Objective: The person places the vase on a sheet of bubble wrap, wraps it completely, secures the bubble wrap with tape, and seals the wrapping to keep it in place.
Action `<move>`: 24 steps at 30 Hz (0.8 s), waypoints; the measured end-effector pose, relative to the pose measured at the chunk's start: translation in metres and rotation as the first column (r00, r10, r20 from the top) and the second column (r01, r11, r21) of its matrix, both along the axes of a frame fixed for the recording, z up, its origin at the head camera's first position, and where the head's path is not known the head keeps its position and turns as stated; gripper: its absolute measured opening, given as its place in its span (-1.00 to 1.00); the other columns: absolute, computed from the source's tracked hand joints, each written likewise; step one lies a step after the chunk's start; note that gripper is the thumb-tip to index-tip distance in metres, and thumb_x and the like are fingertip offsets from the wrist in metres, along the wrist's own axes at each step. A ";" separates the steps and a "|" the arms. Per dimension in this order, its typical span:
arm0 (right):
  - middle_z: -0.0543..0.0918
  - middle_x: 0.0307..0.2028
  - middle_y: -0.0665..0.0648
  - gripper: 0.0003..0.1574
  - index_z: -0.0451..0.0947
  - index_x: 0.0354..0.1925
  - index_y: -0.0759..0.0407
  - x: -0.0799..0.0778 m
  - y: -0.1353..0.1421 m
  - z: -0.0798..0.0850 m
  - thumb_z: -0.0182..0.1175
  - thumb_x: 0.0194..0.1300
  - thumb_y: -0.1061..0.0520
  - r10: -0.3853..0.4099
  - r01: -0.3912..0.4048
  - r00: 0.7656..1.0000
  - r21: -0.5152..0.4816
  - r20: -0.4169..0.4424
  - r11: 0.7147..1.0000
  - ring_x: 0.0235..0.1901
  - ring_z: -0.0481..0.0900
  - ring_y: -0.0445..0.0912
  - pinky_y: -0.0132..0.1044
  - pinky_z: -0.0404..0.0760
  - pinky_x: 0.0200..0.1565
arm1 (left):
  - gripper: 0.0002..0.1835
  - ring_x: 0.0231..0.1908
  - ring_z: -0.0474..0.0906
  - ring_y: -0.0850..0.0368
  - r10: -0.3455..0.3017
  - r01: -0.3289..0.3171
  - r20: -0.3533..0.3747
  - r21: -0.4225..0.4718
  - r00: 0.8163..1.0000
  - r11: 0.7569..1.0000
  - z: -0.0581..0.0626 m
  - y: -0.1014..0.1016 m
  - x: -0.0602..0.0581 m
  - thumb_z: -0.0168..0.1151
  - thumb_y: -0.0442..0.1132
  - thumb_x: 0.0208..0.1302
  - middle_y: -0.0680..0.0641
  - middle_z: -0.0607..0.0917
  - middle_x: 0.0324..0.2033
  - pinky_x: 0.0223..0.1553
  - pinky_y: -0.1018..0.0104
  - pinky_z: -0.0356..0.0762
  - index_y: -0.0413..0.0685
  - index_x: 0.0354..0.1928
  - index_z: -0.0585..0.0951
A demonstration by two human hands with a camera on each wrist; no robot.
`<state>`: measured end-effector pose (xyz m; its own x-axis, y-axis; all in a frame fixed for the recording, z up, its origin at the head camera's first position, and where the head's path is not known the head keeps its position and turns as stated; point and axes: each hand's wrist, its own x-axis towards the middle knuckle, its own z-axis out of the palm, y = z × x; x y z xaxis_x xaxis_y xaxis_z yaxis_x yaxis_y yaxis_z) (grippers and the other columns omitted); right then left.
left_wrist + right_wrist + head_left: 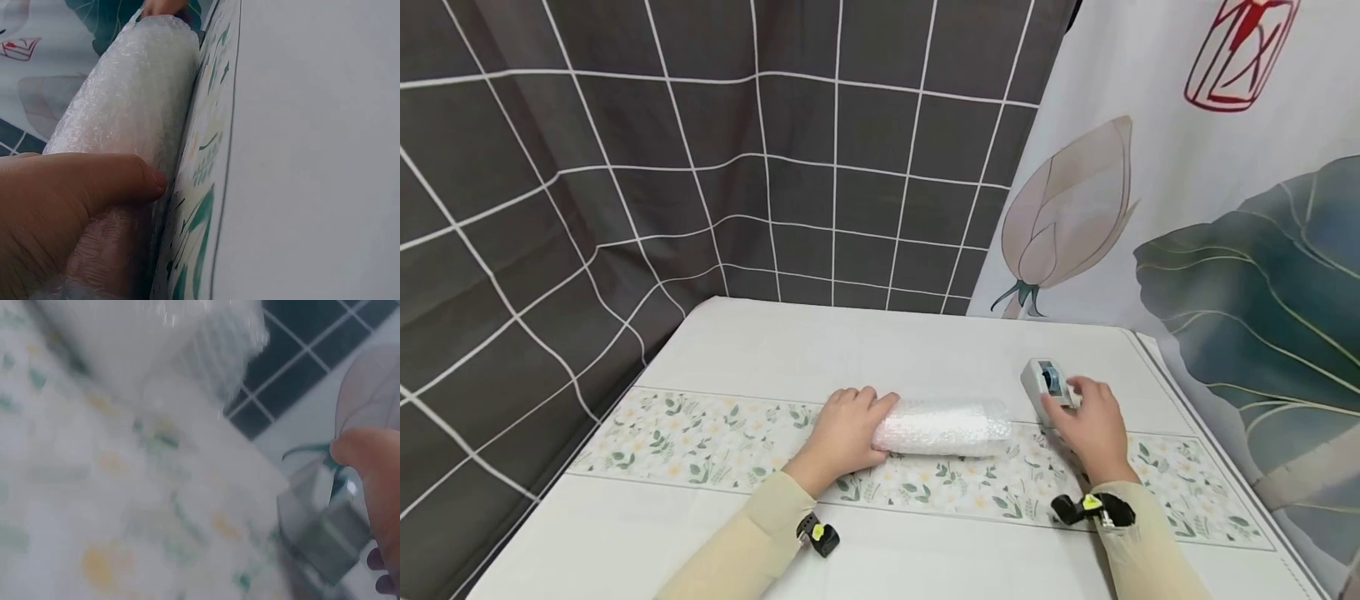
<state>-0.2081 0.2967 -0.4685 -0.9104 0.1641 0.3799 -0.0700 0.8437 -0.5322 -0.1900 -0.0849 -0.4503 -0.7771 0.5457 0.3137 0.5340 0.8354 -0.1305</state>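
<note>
A bubble-wrapped roll [951, 427] lies sideways on the table. My left hand [848, 429] grips its left end, the thumb wrapped over the near side; in the left wrist view the thumb [128, 178] crosses the clear wrap [134, 87]. Past the roll's right end stands a small grey-white tape dispenser [1037, 379] with a roll of tape in it. My right hand [1092, 425] is at its right side, thumb and fingers spread apart beside it. The right wrist view, somewhat blurred, has the thumb [362, 456] just above the dispenser [325, 531].
The white table cover [925, 350] carries a printed band of leaves and flowers [715, 437]. A dark curtain with white grid lines [880, 150] hangs behind and to the left. A white curtain with a lotus print [1075, 200] hangs at the right, close to the table's edge.
</note>
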 end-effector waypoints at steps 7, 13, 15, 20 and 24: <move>0.41 0.07 0.42 -0.25 0.46 0.15 0.37 0.006 0.011 -0.019 0.13 0.41 -0.26 -0.069 0.072 0.989 -0.017 0.133 0.997 -0.08 0.50 0.30 0.25 0.50 -0.11 | -0.08 -0.12 0.59 0.00 -0.003 0.003 -0.001 0.017 1.000 1.000 -0.003 -0.002 -0.001 0.48 0.23 -0.11 0.00 0.61 -0.11 0.11 0.08 0.51 0.17 0.37 0.45; 0.38 0.05 0.37 -0.46 0.51 0.05 0.33 0.005 0.007 -0.018 0.19 0.41 -0.11 -0.076 0.080 0.994 -0.043 0.076 0.996 -0.20 0.53 0.21 0.17 0.52 -0.16 | -0.09 -0.13 0.59 0.02 -0.011 0.011 -0.011 0.035 1.000 0.999 -0.003 -0.001 0.000 0.49 0.21 -0.12 0.02 0.61 -0.12 0.09 0.10 0.52 0.17 0.37 0.46; 0.36 0.04 0.37 -0.50 0.50 0.03 0.34 0.005 0.005 -0.018 0.21 0.40 -0.07 -0.077 0.080 0.995 -0.052 0.058 0.995 -0.21 0.53 0.20 0.16 0.51 -0.16 | -0.09 -0.13 0.59 0.02 -0.008 0.009 -0.012 0.032 1.000 0.999 -0.003 -0.001 0.000 0.48 0.22 -0.11 0.02 0.61 -0.12 0.09 0.10 0.52 0.17 0.36 0.47; 0.33 0.07 0.38 -0.57 0.46 -0.02 0.37 0.005 0.001 -0.017 0.25 0.40 0.04 -0.084 0.085 0.996 -0.075 0.020 0.994 -0.20 0.57 0.20 0.13 0.53 -0.15 | -0.09 -0.12 0.58 0.03 -0.006 0.007 -0.016 0.025 1.000 1.000 -0.004 -0.001 0.000 0.48 0.23 -0.10 0.02 0.61 -0.11 0.09 0.11 0.52 0.18 0.37 0.46; 0.33 0.08 0.37 -0.63 0.45 -0.08 0.36 0.006 -0.002 -0.016 0.27 0.39 0.08 -0.090 0.090 0.996 -0.085 0.006 0.992 -0.21 0.57 0.17 0.08 0.51 -0.19 | -0.09 -0.14 0.57 0.04 -0.010 0.011 -0.021 0.025 1.000 1.000 -0.004 -0.001 -0.001 0.48 0.24 -0.10 0.02 0.61 -0.12 0.08 0.11 0.51 0.18 0.36 0.46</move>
